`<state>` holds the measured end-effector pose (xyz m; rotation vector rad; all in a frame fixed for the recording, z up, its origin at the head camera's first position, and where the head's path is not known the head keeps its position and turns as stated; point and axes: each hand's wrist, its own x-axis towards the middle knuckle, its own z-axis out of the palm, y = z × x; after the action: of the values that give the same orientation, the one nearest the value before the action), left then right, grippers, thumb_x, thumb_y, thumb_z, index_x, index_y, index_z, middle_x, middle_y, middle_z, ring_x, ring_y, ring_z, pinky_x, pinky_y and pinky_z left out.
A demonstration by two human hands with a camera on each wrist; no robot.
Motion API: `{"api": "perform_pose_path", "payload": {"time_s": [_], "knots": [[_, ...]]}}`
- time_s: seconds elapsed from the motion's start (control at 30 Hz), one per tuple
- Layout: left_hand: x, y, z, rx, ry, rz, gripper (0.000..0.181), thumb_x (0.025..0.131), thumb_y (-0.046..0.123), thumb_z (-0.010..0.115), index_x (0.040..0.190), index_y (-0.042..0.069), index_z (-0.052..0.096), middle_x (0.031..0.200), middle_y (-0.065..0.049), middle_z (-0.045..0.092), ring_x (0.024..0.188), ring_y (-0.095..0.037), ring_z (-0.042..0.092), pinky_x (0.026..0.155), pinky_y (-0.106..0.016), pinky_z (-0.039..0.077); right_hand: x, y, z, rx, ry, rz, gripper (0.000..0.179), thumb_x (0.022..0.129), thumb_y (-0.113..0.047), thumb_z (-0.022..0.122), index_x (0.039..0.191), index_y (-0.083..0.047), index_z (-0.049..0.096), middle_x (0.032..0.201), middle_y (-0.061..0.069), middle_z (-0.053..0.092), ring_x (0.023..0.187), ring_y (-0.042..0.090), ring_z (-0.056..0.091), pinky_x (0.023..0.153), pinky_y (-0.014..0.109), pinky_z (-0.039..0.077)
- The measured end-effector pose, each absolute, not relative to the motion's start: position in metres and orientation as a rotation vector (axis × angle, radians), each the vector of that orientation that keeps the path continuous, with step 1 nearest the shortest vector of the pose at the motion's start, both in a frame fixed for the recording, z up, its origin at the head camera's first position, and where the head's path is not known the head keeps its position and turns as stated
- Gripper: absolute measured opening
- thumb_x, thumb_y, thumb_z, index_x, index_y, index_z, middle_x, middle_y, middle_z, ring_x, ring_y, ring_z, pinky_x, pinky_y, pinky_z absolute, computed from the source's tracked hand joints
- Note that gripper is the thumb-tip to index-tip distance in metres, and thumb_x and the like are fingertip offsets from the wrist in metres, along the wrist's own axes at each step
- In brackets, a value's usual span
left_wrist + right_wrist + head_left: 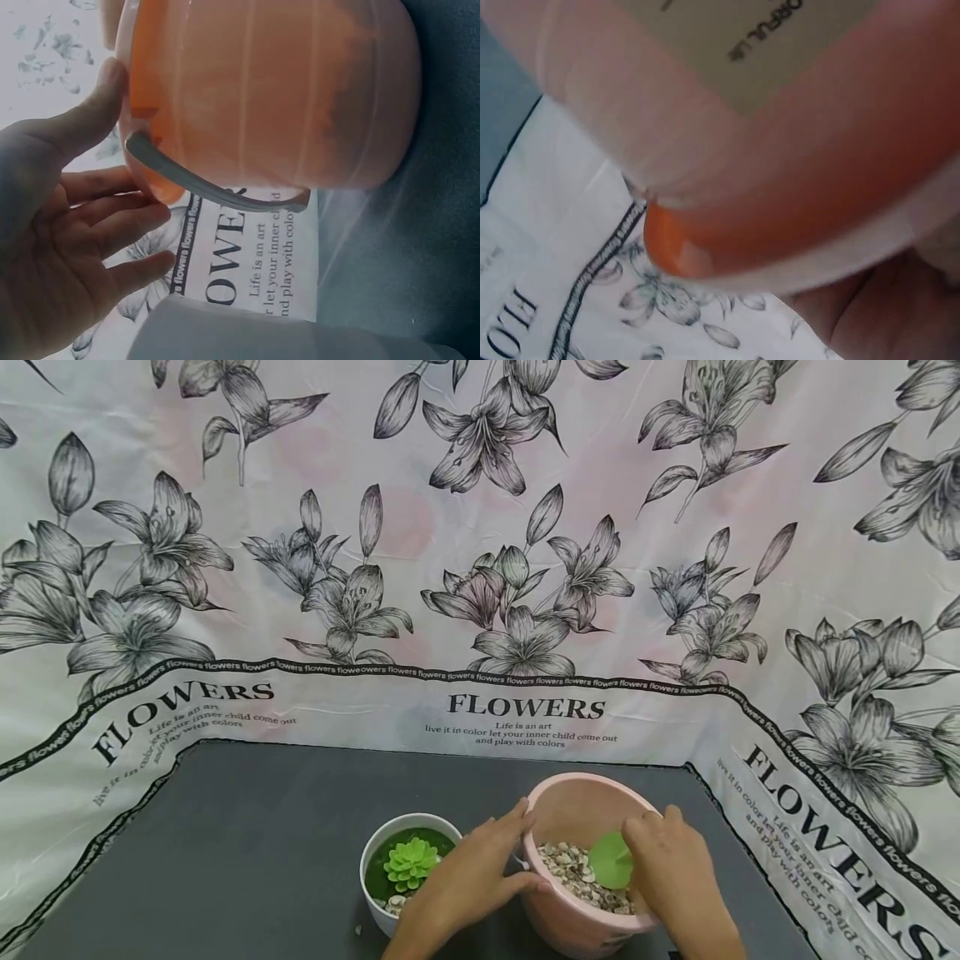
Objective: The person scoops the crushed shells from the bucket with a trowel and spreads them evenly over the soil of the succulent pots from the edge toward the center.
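Note:
A pink bucket (577,922) with pale pebbles (573,868) inside stands at the right of the dark table. My left hand (468,881) rests against its left rim, with its thumb and fairly straight fingers spread along the edge. In the left wrist view the bucket's grey handle (217,187) hangs down beside those fingers. Over the bucket's right side, my right hand (678,868) grips a light green scoop (611,860), its rounded blade down at the pebbles. The scoop's grip is hidden by the curled fingers. In the right wrist view the bucket wall covers most of that hand.
Left of the bucket stands a white pot (367,868) holding a green succulent (411,863) and a few pebbles, partly behind my left hand. One small pebble (357,931) lies on the dark table (247,852). A flower-printed cloth (525,710) borders the table's back and sides.

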<state>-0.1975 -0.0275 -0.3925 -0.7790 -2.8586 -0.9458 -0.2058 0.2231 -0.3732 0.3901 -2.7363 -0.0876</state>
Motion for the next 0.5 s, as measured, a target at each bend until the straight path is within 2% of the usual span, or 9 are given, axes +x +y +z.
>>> {"api": "perform_pose_path", "payload": {"time_s": [0.17, 0.27, 0.37, 0.43, 0.5], "knots": [[-0.199, -0.028, -0.393, -0.796, -2.852, -0.932, 0.078, 0.091, 0.045, 0.079, 0.156, 0.013, 0.050, 0.168, -0.005, 0.041, 0.143, -0.037, 0.056, 0.117, -0.050, 0.050, -0.210, 0.219, -0.374, 0.389, -2.776, 0.057, 0.033, 0.065, 0.004, 0.082, 0.062, -0.015, 0.055, 0.063, 0.001, 0.057, 0.063, 0.022, 0.053, 0.054, 0.041, 0.050], [-0.200, -0.028, -0.393, -0.811, -2.843, -0.931, 0.078, 0.090, 0.044, 0.080, 0.155, 0.012, 0.051, 0.167, -0.006, 0.042, 0.143, -0.035, 0.056, 0.116, -0.048, 0.051, -0.213, 0.214, -0.374, 0.383, -2.812, 0.170, 0.043, 0.070, 0.006, 0.074, 0.054, -0.019, 0.043, 0.055, -0.007, 0.039, 0.057, 0.015, 0.042, 0.052, 0.034, 0.040], [-0.201, -0.028, -0.394, -0.822, -2.825, -0.932, 0.076, 0.090, 0.044, 0.080, 0.153, 0.012, 0.054, 0.165, -0.009, 0.044, 0.142, -0.033, 0.058, 0.115, -0.046, 0.052, -0.216, 0.210, -0.373, 0.358, -2.818, 0.261, 0.049, 0.067, 0.011, 0.061, 0.053, -0.022, 0.027, 0.058, -0.009, 0.018, 0.057, 0.012, 0.026, 0.053, 0.026, 0.026], [-0.202, -0.028, -0.394, -0.823, -2.816, -0.936, 0.075, 0.090, 0.044, 0.080, 0.152, 0.012, 0.055, 0.165, -0.010, 0.045, 0.141, -0.031, 0.059, 0.114, -0.044, 0.053, -0.216, 0.209, -0.373, 0.328, -2.807, 0.311, 0.047, 0.064, 0.013, 0.054, 0.054, -0.023, 0.024, 0.060, -0.009, 0.015, 0.059, 0.011, 0.021, 0.052, 0.025, 0.022], [-0.201, -0.027, -0.394, -0.828, -2.810, -0.950, 0.075, 0.090, 0.044, 0.080, 0.153, 0.011, 0.054, 0.164, -0.010, 0.045, 0.141, -0.030, 0.059, 0.113, -0.043, 0.054, -0.214, 0.210, -0.374, 0.285, -2.792, 0.369, 0.042, 0.064, 0.012, 0.056, 0.052, -0.022, 0.034, 0.056, -0.010, 0.025, 0.057, 0.010, 0.028, 0.051, 0.025, 0.026]]}}
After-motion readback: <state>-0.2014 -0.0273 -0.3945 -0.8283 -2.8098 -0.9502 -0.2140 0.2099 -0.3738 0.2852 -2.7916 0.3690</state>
